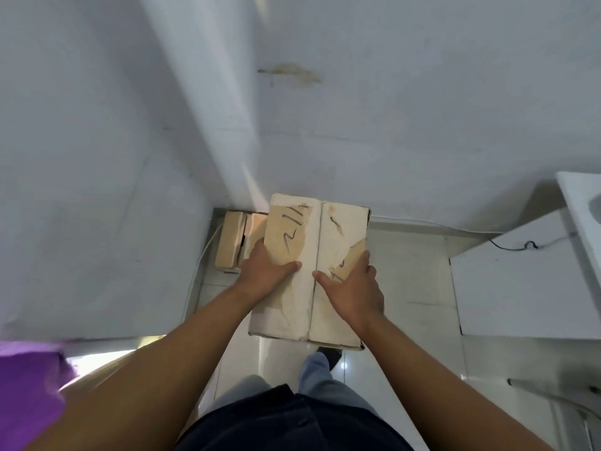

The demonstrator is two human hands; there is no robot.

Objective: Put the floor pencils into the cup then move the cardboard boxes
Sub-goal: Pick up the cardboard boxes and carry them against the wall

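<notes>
A large worn cardboard box (322,236) with torn white paper and black scribbles on its top is held up in front of me, above the tiled floor. My left hand (265,271) grips its left side, thumb lying across the top. My right hand (354,288) grips the right side in the same way, thumb on the top near the middle seam. A smaller cardboard box (231,242) sits on the floor in the corner, behind and left of the held box. No pencils or cup are in view.
White walls meet at a corner (227,157) straight ahead. A white cabinet (520,281) with a dark cable stands at the right. A white cable (203,255) runs down by the small box. Purple cloth (29,395) lies at the lower left. My legs and shoe (328,356) are below the box.
</notes>
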